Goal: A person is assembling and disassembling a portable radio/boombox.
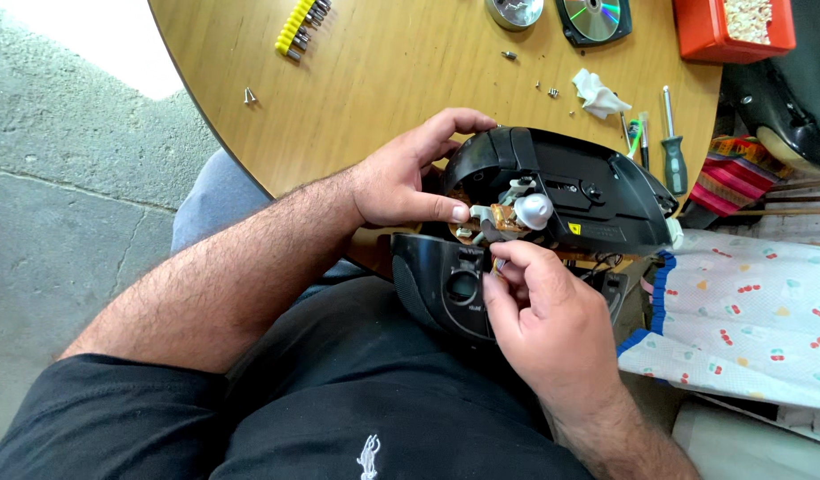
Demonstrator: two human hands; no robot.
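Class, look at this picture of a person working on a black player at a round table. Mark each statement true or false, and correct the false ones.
1. The left hand grips the black player. True.
2. A disc lies on the wooden table. True.
3. The screwdriver is in the right hand. False: it lies on the table.
4. The box is blue. False: it is red.
5. The yellow bit holder sits on the floor. False: it is on the table.

small yellow label – on black casing (square), right side
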